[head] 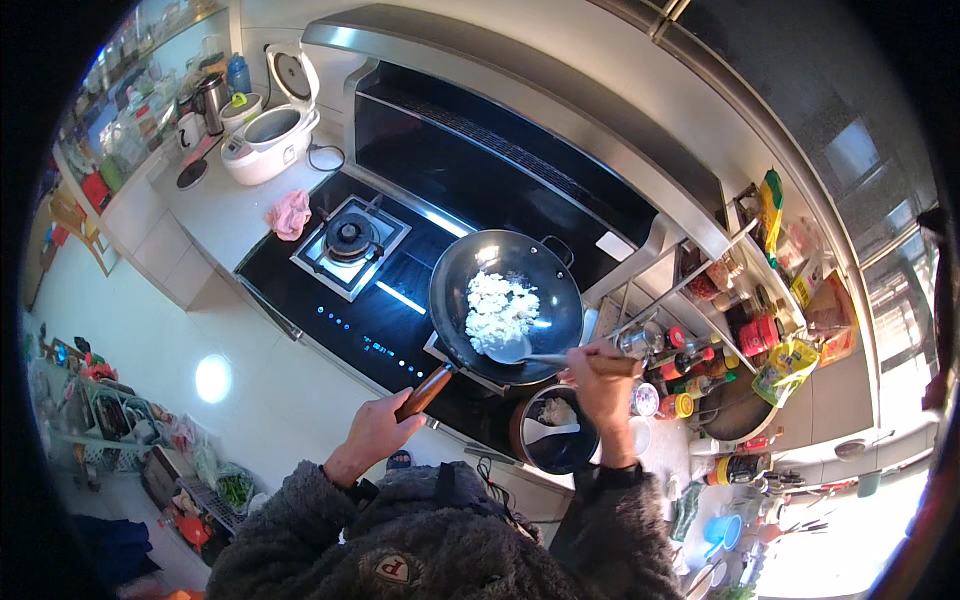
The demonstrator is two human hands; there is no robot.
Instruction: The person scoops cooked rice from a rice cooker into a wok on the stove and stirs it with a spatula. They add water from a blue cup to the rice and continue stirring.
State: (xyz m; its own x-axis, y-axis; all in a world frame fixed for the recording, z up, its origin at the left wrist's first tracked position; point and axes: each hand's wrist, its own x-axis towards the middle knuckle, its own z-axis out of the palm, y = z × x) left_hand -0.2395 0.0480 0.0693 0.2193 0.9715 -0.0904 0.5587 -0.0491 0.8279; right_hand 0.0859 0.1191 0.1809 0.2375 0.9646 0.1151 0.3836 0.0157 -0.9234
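Observation:
My left hand [375, 435] grips the wooden handle [427, 392] of a dark wok [450, 300], which sits on the right-hand side of a black glass gas hob [356, 328]. A clumped heap of white rice [499, 307] lies in the wok. In my right hand [604, 386] is a spatula by its wooden handle [615, 366]; its metal blade [508, 349] touches the near edge of the rice. Just below the wok stands a dark pot [559, 457] with a white rice paddle [550, 430] and a little rice [556, 411] inside.
An uncovered burner [350, 237] lies left of the wok, beside a pink cloth [289, 215] and a rice cooker [266, 146] with its lid raised. Bottles and jars [679, 364] crowd the right side, close to my right hand. A range hood [510, 67] overhangs the hob.

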